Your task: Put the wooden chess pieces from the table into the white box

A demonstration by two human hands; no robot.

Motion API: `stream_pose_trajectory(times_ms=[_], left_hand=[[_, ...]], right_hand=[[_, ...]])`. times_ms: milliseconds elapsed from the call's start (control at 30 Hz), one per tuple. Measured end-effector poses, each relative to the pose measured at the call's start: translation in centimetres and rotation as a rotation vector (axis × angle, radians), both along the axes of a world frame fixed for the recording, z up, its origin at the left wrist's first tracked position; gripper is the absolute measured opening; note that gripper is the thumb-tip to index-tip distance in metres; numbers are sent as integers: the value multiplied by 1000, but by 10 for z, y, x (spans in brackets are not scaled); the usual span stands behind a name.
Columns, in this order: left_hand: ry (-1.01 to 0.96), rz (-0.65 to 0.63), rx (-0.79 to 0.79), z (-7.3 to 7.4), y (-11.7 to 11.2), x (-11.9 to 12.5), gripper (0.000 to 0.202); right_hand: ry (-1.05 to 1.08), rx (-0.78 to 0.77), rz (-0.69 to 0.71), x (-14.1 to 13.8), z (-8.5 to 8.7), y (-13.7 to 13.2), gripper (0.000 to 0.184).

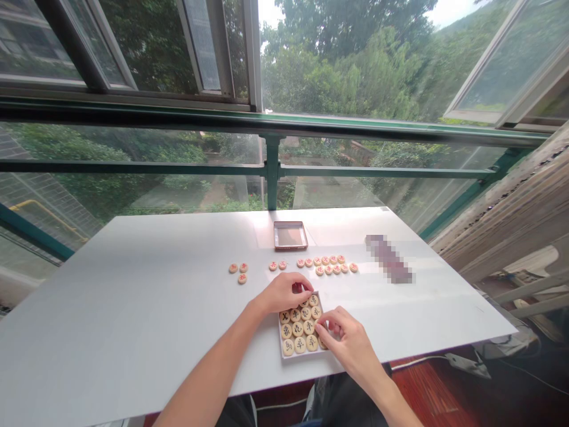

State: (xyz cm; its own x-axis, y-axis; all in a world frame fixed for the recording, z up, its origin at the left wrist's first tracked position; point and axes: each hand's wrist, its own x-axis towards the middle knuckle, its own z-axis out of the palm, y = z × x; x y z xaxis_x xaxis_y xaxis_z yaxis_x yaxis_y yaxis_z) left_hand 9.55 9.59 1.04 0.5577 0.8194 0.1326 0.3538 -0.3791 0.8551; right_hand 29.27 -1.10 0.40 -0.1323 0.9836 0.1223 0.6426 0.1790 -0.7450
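A shallow white box on the table in front of me holds rows of round wooden xiangqi pieces with black characters, lying flat. My left hand reaches over the far side of the box, its thumb and fingertips closed at the far right rim. It covers part of the far row. My right hand is at the right side, thumb and index finger pinched over a piece in the right column, which they mostly hide. Beyond the box, red-marked xiangqi pieces lie loose in short rows on the table.
The white table stands against a window with a green railing. A brown-rimmed box lid lies near its far edge. To the right is a blurred-out oblong object. A power strip sits on the floor.
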Motion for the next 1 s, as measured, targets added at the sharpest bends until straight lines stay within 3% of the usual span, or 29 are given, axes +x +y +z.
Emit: stream_pose_trajectory(times_ms=[667,1000], left_hand=[[5,-4,6,-2,1,-1,15],[11,0,5,-4,1,-1,15]], right_hand=[[-89,58,-36,-5,-11,1,11],[23,88,-17,-2,-13,-4,17]])
